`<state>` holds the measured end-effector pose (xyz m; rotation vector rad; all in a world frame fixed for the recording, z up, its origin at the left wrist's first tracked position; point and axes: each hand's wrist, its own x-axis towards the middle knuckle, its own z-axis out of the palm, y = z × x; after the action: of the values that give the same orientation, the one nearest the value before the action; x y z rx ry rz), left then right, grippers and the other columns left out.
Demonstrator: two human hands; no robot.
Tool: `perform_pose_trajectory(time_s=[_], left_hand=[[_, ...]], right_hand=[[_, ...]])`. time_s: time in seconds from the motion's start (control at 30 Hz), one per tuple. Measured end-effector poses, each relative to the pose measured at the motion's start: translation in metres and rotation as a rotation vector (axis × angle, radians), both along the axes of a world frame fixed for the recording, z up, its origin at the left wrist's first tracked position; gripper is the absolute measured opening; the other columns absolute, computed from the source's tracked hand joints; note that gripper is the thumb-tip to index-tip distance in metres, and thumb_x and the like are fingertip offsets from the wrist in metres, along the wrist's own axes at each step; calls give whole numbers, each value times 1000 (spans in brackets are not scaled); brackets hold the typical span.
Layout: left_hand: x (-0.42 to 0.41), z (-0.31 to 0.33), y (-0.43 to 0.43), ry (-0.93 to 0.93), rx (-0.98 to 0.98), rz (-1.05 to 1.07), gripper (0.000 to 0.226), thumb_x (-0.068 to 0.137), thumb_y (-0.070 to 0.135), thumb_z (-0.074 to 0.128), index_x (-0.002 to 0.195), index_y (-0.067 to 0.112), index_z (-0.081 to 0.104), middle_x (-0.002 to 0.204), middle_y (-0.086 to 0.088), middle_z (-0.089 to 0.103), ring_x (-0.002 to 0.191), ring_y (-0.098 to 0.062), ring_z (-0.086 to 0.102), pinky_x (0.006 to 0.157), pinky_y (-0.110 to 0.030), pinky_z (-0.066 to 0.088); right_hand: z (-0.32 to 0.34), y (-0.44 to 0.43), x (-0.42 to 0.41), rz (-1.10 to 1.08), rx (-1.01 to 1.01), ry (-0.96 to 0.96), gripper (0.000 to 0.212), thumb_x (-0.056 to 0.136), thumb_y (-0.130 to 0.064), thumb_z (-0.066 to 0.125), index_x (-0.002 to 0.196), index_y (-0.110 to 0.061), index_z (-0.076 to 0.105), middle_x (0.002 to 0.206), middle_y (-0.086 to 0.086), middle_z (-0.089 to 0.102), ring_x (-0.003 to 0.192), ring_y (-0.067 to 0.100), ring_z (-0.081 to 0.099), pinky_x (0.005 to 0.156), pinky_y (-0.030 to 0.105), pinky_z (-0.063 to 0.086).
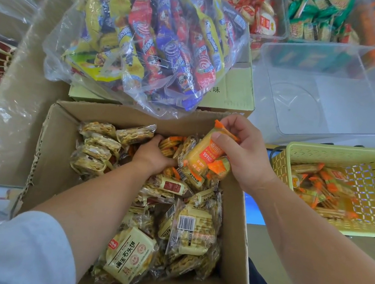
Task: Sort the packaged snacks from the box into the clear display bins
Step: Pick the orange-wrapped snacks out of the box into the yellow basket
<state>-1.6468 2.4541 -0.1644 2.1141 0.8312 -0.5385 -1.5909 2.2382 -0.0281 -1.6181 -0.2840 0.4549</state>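
An open cardboard box (60,141) in front of me holds several yellow and orange snack packets (192,233). My right hand (245,155) pinches the top of an orange-and-yellow snack packet (203,157) above the box's far right corner. My left hand (154,154) reaches down among the packets at the far side of the box, fingers buried in orange-trimmed packs; its grip is hidden. An empty clear display bin (323,92) stands at the upper right.
A yellow-green plastic basket (280,161) to the right holds several orange packets. A clear bag of purple, red and yellow snacks (156,35) lies on a carton behind the box. Filled clear bins (322,19) line the back. Plastic-lined cartons (11,98) stand at left.
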Motion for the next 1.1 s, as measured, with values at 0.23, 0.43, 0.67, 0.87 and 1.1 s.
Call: perform_pose_trajectory(time_s=[0.23, 0.43, 0.67, 0.87, 1.1], left_hand=[[-1, -2, -6, -42, -200, 195, 72, 69, 25, 89, 130, 35, 52, 111, -1, 70, 86, -24, 74, 72, -45, 65], [-1, 3, -10, -34, -335, 283, 67, 75, 28, 88, 129, 39, 51, 103, -1, 71, 69, -24, 74, 48, -36, 61], [5, 10, -16, -14, -478, 377, 72, 82, 18, 84, 145, 25, 50, 102, -1, 72, 84, -21, 71, 53, -26, 54], [7, 19, -17, 33, -470, 430, 43, 86, 21, 82, 118, 25, 53, 88, -8, 71, 64, -20, 70, 37, -24, 49], [5, 25, -16, 119, -535, 435, 17, 94, 23, 73, 88, 8, 67, 49, -4, 67, 37, -17, 62, 35, -23, 45]], right_hand=[[-1, 0, -1, -8, 39, -5, 10, 78, -27, 69, 81, -24, 60, 75, 2, 53, 71, 20, 48, 67, 38, 43], [-2, 1, 0, -13, 48, 1, 9, 81, -20, 68, 83, -21, 59, 75, 0, 53, 72, 19, 48, 67, 37, 43], [-3, 0, 0, -12, 15, -23, 9, 83, -18, 67, 83, -21, 59, 73, -2, 53, 69, 16, 48, 65, 35, 42], [-4, 1, 0, -20, 17, -20, 10, 83, -18, 68, 82, -23, 60, 73, -3, 54, 69, 15, 48, 65, 35, 42], [-5, 0, 1, -18, 11, -31, 10, 83, -18, 68, 83, -22, 59, 73, -2, 53, 69, 15, 48, 65, 34, 42]])
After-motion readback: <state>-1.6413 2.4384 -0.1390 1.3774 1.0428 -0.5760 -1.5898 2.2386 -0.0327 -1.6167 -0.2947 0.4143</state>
